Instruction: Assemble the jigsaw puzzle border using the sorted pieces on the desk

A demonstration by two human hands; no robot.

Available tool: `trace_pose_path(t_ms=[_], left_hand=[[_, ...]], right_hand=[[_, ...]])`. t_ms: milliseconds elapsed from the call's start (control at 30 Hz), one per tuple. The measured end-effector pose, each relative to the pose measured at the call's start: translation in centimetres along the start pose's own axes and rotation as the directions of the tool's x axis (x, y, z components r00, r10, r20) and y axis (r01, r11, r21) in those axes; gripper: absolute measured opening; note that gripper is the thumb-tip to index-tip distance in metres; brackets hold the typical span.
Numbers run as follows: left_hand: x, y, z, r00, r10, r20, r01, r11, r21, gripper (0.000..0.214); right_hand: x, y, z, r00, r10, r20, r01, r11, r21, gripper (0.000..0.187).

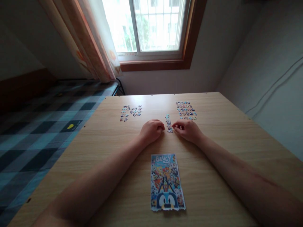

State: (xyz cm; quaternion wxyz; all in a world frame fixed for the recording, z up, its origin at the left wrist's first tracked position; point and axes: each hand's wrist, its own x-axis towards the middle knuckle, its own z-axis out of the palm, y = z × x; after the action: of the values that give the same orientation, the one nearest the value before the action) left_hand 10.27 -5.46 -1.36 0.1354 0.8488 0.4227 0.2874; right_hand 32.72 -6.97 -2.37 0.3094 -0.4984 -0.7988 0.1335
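Observation:
A narrow strip of joined jigsaw puzzle pieces lies on the wooden table, running away from me between my two hands. My left hand rests just left of the strip with its fingers curled; what is inside them, if anything, is hidden. On the other side, my right hand has thumb and fingertips pinched together close to the strip's right edge. Whether a piece is between those tips is too small to tell. Nearer to me lies a printed picture sheet headed "Bluey", with a torn-looking lower edge.
Loose puzzle pieces are spread at the back left of the table. More pieces lie in rows at the back right. A checked bed adjoins on the left, with a curtain and window behind.

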Motion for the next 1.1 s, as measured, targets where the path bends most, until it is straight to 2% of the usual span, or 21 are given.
trace_pose_path(t_ms=[367,600,1100], left_hand=[[-0.7,0.4,-0.3,0.999,-0.018,0.041,0.017,1.0,0.02,0.022],[-0.7,0.7,-0.6,0.995,0.025,0.096,-0.032,0.997,0.077,0.022],[-1.0,1.1,-0.7,0.99,0.065,0.125,-0.089,0.977,0.194,0.016]], right_hand=[[-0.3,0.2,0.5,0.999,-0.037,0.029,0.037,0.999,-0.013,0.02],[-0.4,-0.3,0.3,0.998,0.003,0.063,-0.002,1.0,-0.022,0.022],[-0.5,0.0,0.7,0.997,0.017,0.074,-0.015,1.0,-0.027,0.024]])
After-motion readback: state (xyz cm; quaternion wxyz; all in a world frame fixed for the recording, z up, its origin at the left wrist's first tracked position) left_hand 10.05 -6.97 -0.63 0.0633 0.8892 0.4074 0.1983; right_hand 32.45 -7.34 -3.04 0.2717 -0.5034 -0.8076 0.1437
